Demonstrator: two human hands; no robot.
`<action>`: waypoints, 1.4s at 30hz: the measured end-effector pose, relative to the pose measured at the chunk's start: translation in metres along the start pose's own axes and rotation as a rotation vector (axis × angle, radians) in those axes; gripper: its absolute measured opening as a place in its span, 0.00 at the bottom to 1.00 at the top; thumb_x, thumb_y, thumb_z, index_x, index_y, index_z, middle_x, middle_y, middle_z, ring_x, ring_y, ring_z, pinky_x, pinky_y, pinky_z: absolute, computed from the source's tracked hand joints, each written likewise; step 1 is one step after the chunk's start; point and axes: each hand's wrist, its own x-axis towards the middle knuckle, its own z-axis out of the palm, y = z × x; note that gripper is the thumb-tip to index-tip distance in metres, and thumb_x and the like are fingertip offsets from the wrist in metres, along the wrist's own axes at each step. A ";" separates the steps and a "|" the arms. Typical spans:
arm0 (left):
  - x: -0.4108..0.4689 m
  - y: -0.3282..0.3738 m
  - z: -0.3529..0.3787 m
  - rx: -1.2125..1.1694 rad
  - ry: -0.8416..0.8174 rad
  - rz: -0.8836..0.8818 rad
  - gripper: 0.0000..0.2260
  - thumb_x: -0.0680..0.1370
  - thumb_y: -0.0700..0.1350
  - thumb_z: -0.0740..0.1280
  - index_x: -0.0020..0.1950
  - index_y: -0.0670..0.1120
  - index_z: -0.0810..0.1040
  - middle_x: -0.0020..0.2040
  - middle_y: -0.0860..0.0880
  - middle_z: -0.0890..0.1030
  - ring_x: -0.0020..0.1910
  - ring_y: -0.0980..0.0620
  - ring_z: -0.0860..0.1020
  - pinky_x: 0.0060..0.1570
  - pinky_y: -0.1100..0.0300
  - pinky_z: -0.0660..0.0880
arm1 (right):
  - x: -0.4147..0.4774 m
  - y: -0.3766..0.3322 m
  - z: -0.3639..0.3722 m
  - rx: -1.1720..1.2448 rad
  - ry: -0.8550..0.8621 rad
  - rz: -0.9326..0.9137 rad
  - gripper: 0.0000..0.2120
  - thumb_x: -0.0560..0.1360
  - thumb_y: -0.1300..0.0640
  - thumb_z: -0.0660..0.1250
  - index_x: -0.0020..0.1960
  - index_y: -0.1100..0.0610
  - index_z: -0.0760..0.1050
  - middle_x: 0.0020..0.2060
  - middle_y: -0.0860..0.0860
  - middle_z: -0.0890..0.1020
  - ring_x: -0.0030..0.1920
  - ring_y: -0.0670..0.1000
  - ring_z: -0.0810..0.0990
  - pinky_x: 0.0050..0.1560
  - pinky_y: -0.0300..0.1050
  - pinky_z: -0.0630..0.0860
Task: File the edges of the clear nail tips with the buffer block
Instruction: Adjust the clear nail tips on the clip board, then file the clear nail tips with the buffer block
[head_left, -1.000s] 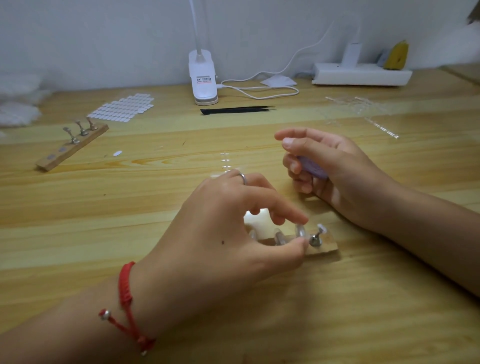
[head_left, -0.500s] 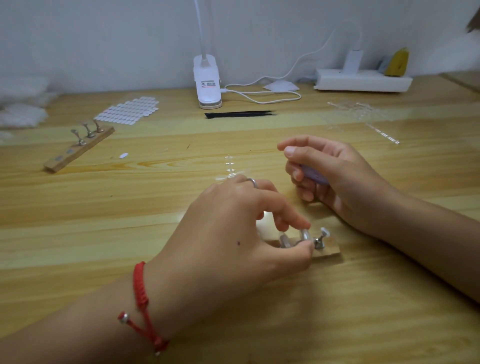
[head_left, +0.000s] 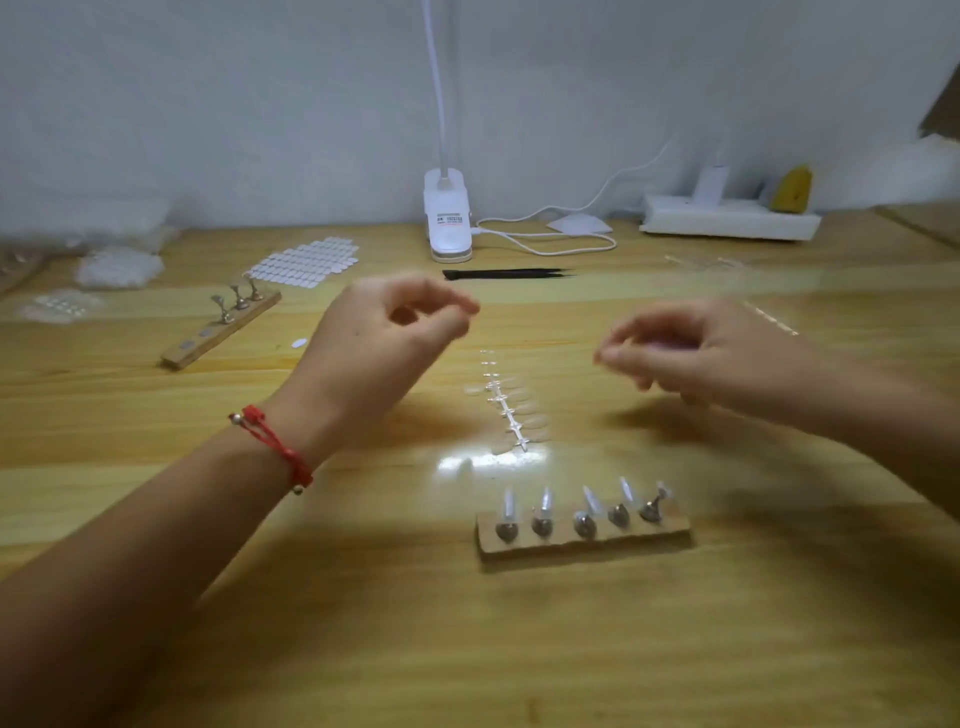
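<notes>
A wooden holder (head_left: 584, 540) lies on the table near me, with several metal stands, each carrying a clear nail tip (head_left: 591, 503). Both hands are raised above the table beyond it, and both are blurred. My left hand (head_left: 387, 338) is up at the left with its fingers curled and its thumb and forefinger close together; nothing shows between them. My right hand (head_left: 696, 356) is at the right, closed around the pale purple buffer block (head_left: 670, 344), which mostly hides inside the fingers. A clear strip of nail tips (head_left: 511, 415) lies flat between the hands.
A second wooden holder (head_left: 221, 330) with three stands sits at the left, beside a sheet of white stickers (head_left: 304, 265). Black tweezers (head_left: 506, 273), a white clip lamp (head_left: 448, 218), its cable and a power strip (head_left: 730, 221) line the back.
My left hand let go of the stands on the near holder and rose up and to the left. My right hand lifted away to the right with the buffer block. The view tilted down.
</notes>
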 end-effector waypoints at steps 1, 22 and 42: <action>0.002 -0.010 0.000 0.113 -0.048 -0.030 0.04 0.73 0.46 0.70 0.43 0.54 0.83 0.37 0.57 0.80 0.39 0.55 0.75 0.38 0.69 0.69 | 0.001 0.000 0.007 -0.108 -0.047 -0.011 0.07 0.70 0.44 0.71 0.44 0.47 0.82 0.34 0.47 0.82 0.32 0.41 0.76 0.35 0.27 0.69; -0.005 -0.026 0.018 -0.102 -0.036 0.034 0.02 0.70 0.44 0.75 0.39 0.51 0.84 0.36 0.55 0.84 0.33 0.66 0.78 0.34 0.77 0.68 | 0.010 -0.009 0.031 0.124 -0.082 0.091 0.24 0.58 0.31 0.69 0.50 0.42 0.82 0.28 0.41 0.79 0.27 0.40 0.72 0.26 0.31 0.67; -0.004 -0.035 0.016 0.328 0.042 0.067 0.19 0.67 0.56 0.65 0.57 0.56 0.73 0.45 0.59 0.71 0.45 0.55 0.70 0.50 0.55 0.70 | 0.021 -0.033 0.024 -0.444 -0.363 0.065 0.30 0.54 0.29 0.75 0.54 0.33 0.75 0.34 0.31 0.77 0.37 0.28 0.73 0.35 0.39 0.66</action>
